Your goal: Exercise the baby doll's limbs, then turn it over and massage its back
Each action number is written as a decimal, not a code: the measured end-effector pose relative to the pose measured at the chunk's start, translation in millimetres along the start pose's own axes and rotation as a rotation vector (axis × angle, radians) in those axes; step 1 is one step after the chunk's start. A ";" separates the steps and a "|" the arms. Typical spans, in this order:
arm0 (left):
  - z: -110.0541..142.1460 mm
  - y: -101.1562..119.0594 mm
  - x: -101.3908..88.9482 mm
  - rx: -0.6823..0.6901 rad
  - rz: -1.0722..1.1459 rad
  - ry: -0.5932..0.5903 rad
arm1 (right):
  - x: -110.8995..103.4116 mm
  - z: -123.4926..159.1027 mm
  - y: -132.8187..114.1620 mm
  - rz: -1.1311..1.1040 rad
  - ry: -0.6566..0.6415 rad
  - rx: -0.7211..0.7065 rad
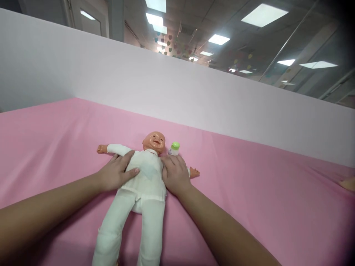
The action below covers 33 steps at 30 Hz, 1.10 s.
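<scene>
Doll (144, 173): lies on its back between the two hands, head away from the person, arms spread to both sides, legs coming toward the camera.
Left hand (118, 173): flat and open on the doll's side of the chest, fingers together and pointing across the body; it grips nothing, it only presses or steadies, as I judge.
Right hand (175, 173): also open, palm down on the other side of the chest and over the doll's upper arm; nothing is held.
Reason for the hold: with one hand on each flank the soft body is kept straight and does not roll.
Bottle (174, 148): small, with green cap, just beyond the right hand's fingertips, beside the doll's head, not touched.
Sheet (249, 184): pink, under everything.
Wall (166, 88): white, well beyond both hands.
</scene>
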<state>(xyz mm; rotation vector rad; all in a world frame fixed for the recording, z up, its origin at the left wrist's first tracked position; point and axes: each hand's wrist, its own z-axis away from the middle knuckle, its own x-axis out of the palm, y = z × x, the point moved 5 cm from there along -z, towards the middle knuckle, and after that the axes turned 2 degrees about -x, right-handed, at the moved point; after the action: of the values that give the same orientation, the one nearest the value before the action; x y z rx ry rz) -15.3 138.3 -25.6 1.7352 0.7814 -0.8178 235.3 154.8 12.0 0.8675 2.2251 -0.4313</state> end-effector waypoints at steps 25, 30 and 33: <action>-6.1 2.3 -6.6 -0.056 0.080 -0.055 | -27.6 65.5 -141.0 -0.211 -0.366 -0.923; -5.3 -1.4 -3.9 -0.127 0.062 -0.041 | -53.3 49.5 -136.7 -0.326 -0.167 -0.803; -2.0 2.5 -8.1 -0.147 0.018 0.040 | -75.2 36.6 -124.0 -0.396 0.101 -0.662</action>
<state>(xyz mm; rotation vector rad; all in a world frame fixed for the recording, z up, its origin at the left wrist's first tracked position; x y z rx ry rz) -17.4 138.5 -17.2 1.6298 0.8312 -0.6980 207.4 12.0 46.4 0.1016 2.4011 0.1861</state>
